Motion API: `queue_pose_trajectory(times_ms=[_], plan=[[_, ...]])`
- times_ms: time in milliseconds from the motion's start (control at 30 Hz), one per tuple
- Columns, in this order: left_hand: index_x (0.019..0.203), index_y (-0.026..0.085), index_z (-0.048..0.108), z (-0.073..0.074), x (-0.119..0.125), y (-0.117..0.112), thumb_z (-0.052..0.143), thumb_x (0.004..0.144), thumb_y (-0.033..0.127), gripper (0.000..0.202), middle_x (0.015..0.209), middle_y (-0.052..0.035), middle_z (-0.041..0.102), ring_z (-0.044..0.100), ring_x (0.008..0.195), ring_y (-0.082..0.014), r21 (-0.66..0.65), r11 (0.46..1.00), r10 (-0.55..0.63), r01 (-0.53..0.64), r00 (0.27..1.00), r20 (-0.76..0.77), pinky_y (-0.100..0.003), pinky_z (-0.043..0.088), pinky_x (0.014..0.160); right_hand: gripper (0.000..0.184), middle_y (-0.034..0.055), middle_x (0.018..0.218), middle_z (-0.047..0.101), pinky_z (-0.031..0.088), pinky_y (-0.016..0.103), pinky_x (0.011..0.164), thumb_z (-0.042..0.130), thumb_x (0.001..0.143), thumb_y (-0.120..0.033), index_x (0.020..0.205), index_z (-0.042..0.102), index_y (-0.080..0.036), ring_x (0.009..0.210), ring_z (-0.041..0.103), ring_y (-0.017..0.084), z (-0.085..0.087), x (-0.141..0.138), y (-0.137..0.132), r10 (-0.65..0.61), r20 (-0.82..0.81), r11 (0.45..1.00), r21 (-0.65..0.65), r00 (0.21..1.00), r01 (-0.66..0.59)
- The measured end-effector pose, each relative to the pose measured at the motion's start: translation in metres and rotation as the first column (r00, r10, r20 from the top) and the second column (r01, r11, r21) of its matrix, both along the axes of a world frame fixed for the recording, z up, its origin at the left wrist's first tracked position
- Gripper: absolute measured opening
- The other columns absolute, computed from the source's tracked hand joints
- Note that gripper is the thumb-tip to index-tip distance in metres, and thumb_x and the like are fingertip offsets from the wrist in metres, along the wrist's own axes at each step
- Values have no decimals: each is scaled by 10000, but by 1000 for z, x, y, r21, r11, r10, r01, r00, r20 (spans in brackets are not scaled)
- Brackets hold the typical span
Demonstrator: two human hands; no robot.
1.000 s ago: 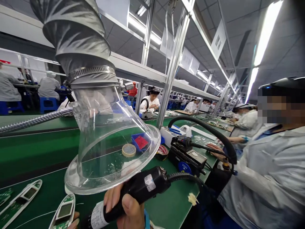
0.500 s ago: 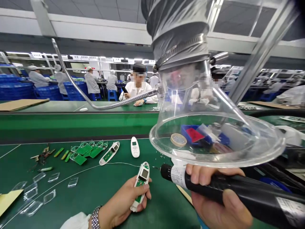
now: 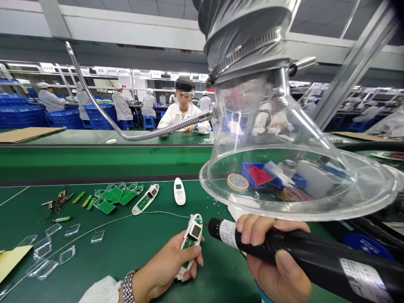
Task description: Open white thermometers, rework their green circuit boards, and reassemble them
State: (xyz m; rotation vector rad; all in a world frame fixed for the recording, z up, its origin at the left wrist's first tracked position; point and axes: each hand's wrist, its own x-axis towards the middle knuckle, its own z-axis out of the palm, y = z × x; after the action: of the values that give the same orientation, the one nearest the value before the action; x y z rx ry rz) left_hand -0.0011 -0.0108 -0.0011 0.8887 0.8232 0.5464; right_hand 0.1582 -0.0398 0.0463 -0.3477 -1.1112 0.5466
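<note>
My left hand (image 3: 176,261) is closed round a white handheld device shell (image 3: 189,252), tilted upright, with a green circuit board and a small square screen showing. A thin white wire runs to its top end. My right hand (image 3: 274,252) grips a black electric screwdriver (image 3: 280,248), its bit pointing left. The bit tip is close to the shell's upper right edge; whether they touch I cannot tell. Beyond my hands lie a second shell with a board in it (image 3: 145,199) and a white front cover (image 3: 179,191).
A clear fume hood (image 3: 296,210) hangs just above my right hand. Green circuit boards (image 3: 105,206), clear plastic lenses (image 3: 67,254) and wired parts (image 3: 58,202) lie at left. Through the hood show a round dish of small parts (image 3: 237,182) and a blue bin (image 3: 249,168). A co-worker sits opposite.
The screwdriver has moved left, and its bit is now nearer the shell. My left hand has shifted slightly right with the shell. The co-worker opposite has brought their hands together.
</note>
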Motion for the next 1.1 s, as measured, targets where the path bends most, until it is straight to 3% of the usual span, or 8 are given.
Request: queue_pose_trajectory(times_ms=[333,567,900,1100], plan=[[957,150,456,0,0,0,661,677,382,417,639,21,555,449,447,-60,25,999,-19,19,1000,-19,-204,228,400,200,-34,640,548,424,336,572,584,792,-309,943,472,-242,550,510,137,0,0,0,-9,12,1000,-6,1000,10],[927,173,424,-11,-2,-5,575,746,493,397,667,28,542,413,430,-43,202,975,-70,91,991,-112,-198,255,415,177,-44,622,517,397,338,536,565,791,-345,912,466,-262,512,482,137,-2,-2,-3,-12,101,1000,23,995,10],[918,180,409,-8,-4,-6,542,759,543,418,664,38,526,407,437,-42,253,955,-120,155,982,-149,-191,276,423,184,-38,631,515,381,327,541,565,790,-314,931,462,-254,525,483,136,-3,-2,-3,15,87,998,52,996,-20],[936,178,425,-11,-2,-2,578,753,490,393,657,31,541,425,425,-44,216,968,-104,125,989,-103,-189,262,406,185,-41,626,523,403,334,570,582,786,-307,920,466,-256,540,502,137,2,0,-4,23,33,999,-27,999,-23]])
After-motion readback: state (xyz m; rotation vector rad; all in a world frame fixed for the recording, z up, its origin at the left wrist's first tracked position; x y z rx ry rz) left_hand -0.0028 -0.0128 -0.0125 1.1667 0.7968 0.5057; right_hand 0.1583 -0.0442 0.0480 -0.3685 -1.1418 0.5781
